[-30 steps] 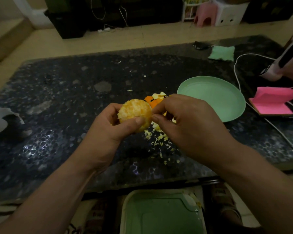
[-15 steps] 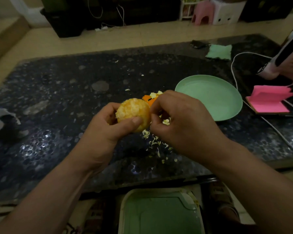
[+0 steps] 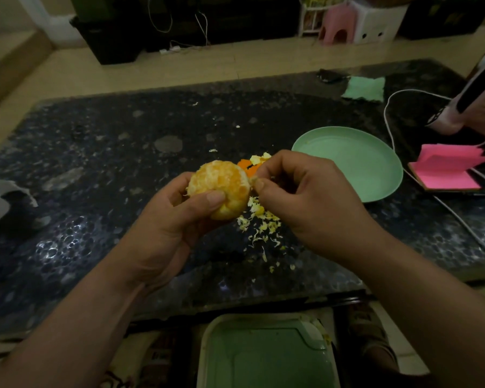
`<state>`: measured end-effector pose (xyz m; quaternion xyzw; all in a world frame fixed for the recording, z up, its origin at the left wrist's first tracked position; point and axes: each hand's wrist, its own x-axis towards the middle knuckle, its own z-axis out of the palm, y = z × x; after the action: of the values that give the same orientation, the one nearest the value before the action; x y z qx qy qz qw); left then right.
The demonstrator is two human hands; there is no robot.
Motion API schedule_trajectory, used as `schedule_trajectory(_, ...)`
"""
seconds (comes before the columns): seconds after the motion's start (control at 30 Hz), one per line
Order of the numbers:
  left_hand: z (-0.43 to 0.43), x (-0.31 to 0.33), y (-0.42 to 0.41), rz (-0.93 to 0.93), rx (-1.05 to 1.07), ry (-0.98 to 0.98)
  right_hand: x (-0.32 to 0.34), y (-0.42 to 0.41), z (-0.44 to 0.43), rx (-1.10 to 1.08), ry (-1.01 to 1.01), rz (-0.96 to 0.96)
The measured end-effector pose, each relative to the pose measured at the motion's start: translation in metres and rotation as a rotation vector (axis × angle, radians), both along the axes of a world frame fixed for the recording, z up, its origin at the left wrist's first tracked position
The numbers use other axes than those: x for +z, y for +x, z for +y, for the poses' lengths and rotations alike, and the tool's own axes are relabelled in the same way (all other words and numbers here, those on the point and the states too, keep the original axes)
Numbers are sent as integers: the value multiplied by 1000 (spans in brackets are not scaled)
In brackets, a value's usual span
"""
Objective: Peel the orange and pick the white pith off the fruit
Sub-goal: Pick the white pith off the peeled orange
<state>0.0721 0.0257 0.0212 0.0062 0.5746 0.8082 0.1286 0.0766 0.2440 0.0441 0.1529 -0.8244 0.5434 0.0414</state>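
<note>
Over the dark tabletop [image 3: 95,152], at frame centre, I see the left hand [image 3: 163,233] curled round the peeled orange [image 3: 219,183], its thumb across the front and the underside hidden. The right hand [image 3: 305,203] covers most of the peel scraps [image 3: 247,167] behind it and pinches a pith bit [image 3: 254,179] at the fruit's right edge. Earlier its fingers sat tighter against the fruit.

One peeled orange [image 3: 217,189] at centre frame; two hands (left hand [image 3: 165,231], right hand [image 3: 305,203]); one pinched pith scrap [image 3: 254,179]. One green plate [image 3: 347,163] right of centre, one pink notepad [image 3: 445,175] at right edge, one green cloth [image 3: 364,89] upper right, one green bin [image 3: 266,357] at bottom; loose shreds [image 3: 261,228] uncountable.
</note>
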Motion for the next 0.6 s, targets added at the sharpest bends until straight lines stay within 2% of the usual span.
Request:
schedule_trajectory(0.3,-1,0,-2,-32,-8,14,1,-1,3,-31,15,-40)
schedule_trajectory(0.43,0,-1,-2,-26,-6,-10,-2,2,1,-40,49,30)
schedule_trajectory(0.6,2,-2,0,-6,16,-96,-6,3,-1,-74,215,146)
